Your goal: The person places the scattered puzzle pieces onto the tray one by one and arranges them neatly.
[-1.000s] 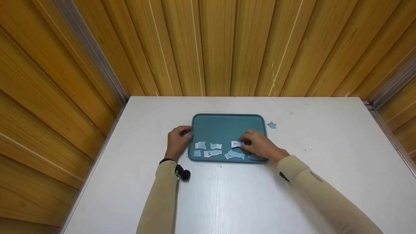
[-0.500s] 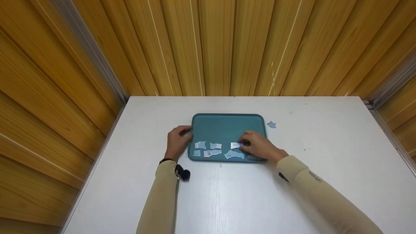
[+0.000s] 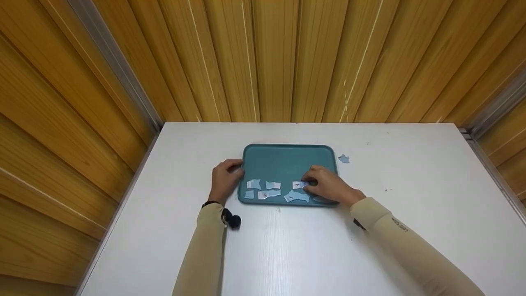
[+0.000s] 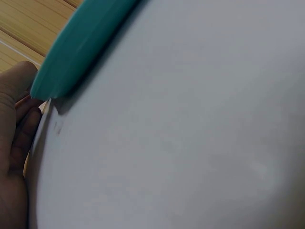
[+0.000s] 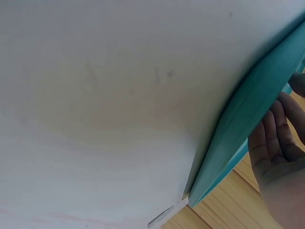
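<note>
My right hand [image 3: 328, 183] is over the right half of a teal tray [image 3: 287, 158], thumb and forefinger pinching a torn piece of paper [image 3: 297, 185], white and light blue with a small dark print. The piece's right end is hidden under the fingertips. Directly below it is a wider torn piece [image 3: 296, 196]. My left hand [image 3: 225, 179] rests at the tray's left side, thumb and forefinger touching the rim with a gap between them. In the left wrist view its thumb [image 4: 21, 78] is against the tray's corner [image 4: 47, 88].
Several torn paper pieces [image 3: 269, 193] lie in two short rows at the tray's lower left. Another [image 3: 322, 200] is partly hidden below my right hand. One loose piece [image 3: 344, 158] lies on the white table [image 3: 263, 246] right of the tray. Wood-look panels [image 3: 275, 61] stand behind.
The pinched paper piece has shifted very slightly and stays above the wider piece. Left hand and tray look unmoved.
</note>
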{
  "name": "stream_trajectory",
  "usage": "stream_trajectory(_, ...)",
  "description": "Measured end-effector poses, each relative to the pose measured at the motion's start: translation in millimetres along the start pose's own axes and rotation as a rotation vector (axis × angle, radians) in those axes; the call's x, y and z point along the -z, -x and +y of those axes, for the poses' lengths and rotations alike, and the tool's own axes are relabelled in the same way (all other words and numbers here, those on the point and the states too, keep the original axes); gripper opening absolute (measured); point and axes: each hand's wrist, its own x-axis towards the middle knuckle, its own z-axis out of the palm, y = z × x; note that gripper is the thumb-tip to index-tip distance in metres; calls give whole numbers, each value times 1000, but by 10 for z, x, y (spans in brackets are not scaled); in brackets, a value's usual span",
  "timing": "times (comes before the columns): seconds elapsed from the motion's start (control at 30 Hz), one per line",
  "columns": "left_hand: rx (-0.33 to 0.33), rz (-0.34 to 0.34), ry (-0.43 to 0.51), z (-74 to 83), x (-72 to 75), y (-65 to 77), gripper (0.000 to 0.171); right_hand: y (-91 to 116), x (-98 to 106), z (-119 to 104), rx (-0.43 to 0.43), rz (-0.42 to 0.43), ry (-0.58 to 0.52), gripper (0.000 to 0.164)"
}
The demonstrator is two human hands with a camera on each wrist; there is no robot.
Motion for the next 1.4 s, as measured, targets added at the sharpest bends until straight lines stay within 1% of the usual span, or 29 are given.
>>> stream_trajectory(0.17, -12, 3, 3, -11, 1, 3, 27, 14, 60, 27, -30, -12, -12, 26)
stream_trajectory(0.37, -51, 6, 12, 0, 6, 11, 28, 49, 164, 98, -27, 1, -11, 27)
stream_trajectory(0.57, -28, 0, 7, 12, 4, 3, 28, 91, 301, 141, -88, -3, -21, 32)
stream_trajectory(0.7, -21, 0, 6, 13, 4, 1, 28, 113, 379, 205, -110, 8, -40, 34)
stream_trajectory(0.9, -27, 2, -7, 9, 1, 3, 29, 135, 484, 320, -134, 50, -58, 35)
stream_trajectory(1.13, -36, 1, 0, 5, 3, 5, 28, 178, 587, 453, -172, 103, -88, 38)
stream_trajectory(1.4, -2, -13, 10, 52, 15, 22, 29, 233, 691, 629, -233, 178, -88, 42)
